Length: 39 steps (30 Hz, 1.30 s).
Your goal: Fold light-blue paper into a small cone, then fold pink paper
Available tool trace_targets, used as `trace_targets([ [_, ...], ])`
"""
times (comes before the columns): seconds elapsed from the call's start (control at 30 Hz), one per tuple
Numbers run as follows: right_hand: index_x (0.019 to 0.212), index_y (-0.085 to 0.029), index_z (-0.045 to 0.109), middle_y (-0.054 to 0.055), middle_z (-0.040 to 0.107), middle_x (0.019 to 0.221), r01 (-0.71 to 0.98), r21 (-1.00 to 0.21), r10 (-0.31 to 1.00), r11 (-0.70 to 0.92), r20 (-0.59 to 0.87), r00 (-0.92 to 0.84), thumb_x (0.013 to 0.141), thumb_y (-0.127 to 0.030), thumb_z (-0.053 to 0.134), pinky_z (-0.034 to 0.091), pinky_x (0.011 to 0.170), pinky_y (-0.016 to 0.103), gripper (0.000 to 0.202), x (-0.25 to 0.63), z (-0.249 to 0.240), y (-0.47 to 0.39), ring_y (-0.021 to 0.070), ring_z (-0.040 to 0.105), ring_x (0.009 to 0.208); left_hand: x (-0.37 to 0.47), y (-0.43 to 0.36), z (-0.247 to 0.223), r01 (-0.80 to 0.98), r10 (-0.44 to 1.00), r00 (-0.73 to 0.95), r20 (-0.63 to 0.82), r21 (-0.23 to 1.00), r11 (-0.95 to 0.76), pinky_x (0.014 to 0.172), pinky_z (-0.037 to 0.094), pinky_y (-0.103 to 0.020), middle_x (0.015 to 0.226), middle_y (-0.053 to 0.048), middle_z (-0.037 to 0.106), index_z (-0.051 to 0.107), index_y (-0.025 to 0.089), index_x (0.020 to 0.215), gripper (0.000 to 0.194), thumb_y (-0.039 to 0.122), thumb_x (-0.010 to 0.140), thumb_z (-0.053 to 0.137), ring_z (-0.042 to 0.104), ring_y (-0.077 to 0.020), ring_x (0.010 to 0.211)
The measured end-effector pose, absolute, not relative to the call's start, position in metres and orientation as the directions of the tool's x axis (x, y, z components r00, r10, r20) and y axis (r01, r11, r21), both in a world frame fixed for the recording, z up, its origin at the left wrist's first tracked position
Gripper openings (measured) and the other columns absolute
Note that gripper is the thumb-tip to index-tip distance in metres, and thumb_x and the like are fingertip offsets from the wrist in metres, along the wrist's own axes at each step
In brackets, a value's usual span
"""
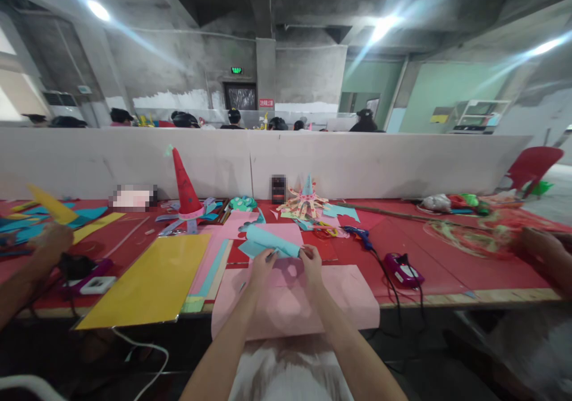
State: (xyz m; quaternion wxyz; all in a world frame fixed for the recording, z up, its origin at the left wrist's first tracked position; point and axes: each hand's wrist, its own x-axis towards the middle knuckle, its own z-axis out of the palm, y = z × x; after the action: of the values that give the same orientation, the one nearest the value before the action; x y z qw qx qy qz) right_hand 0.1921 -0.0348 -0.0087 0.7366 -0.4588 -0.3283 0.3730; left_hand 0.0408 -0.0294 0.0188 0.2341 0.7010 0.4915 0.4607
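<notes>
My left hand and my right hand meet over a large pink sheet that hangs over the near edge of the red table. Between their fingers they pinch a small pink paper piece. A rolled light-blue paper lies just beyond the fingertips, touching or nearly touching them. Whether the hands also grip the blue roll is unclear.
A yellow sheet lies at the left. A red paper cone and a paper star craft stand near the white partition. A purple glue gun with cord lies right. Other people's arms reach in at both sides.
</notes>
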Motion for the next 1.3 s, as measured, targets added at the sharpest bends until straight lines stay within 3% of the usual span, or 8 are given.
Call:
trace_targets([
  [0.23, 0.075, -0.017, 0.056, 0.000, 0.060, 0.068, -0.119, -0.930, 0.831, 0.349, 0.248, 0.498, 0.053, -0.019, 0.057, 0.044, 0.066, 0.027, 0.022, 0.193, -0.017, -0.032, 0.0141, 0.056, 0.067, 0.042, -0.033, 0.023, 0.481, 0.896, 0.126, 0.426, 0.764, -0.430, 0.067, 0.045, -0.025, 0.075, -0.002, 0.066, 0.060, 0.018, 0.071, 0.016, 0.027, 0.075, 0.048, 0.058, -0.0147, 0.069],
  [0.67, 0.075, -0.017, 0.057, 0.002, 0.062, 0.071, -0.027, -0.969, 0.822, 0.246, 0.194, 0.535, 0.056, -0.020, 0.053, 0.045, 0.061, 0.026, 0.020, 0.193, -0.002, -0.042, 0.0145, 0.057, 0.064, 0.042, -0.032, 0.021, 0.461, 0.911, 0.111, 0.397, 0.792, -0.401, 0.064, 0.043, -0.025, 0.072, -0.001, 0.065, 0.060, 0.018, 0.068, 0.014, 0.025, 0.073, 0.049, 0.056, -0.0142, 0.066],
  [0.97, 0.081, -0.018, 0.057, 0.003, 0.062, 0.076, 0.044, -0.942, 0.810, 0.333, 0.310, 0.498, 0.060, -0.022, 0.048, 0.046, 0.066, 0.027, 0.023, 0.190, -0.009, -0.041, 0.0152, 0.058, 0.070, 0.041, -0.028, 0.017, 0.457, 0.916, 0.099, 0.389, 0.800, -0.389, 0.059, 0.041, -0.024, 0.067, -0.002, 0.062, 0.059, 0.016, 0.066, 0.023, 0.033, 0.075, 0.046, 0.053, -0.0142, 0.061],
  [1.3, 0.082, -0.017, 0.054, 0.003, 0.060, 0.078, -0.001, -0.937, 0.834, 0.350, 0.311, 0.455, 0.058, -0.019, 0.046, 0.046, 0.066, 0.028, 0.025, 0.191, -0.008, -0.040, 0.0153, 0.058, 0.072, 0.041, -0.032, 0.023, 0.461, 0.919, 0.102, 0.380, 0.801, -0.382, 0.062, 0.042, -0.025, 0.070, -0.003, 0.064, 0.060, 0.017, 0.067, 0.019, 0.031, 0.073, 0.048, 0.056, -0.0150, 0.064],
])
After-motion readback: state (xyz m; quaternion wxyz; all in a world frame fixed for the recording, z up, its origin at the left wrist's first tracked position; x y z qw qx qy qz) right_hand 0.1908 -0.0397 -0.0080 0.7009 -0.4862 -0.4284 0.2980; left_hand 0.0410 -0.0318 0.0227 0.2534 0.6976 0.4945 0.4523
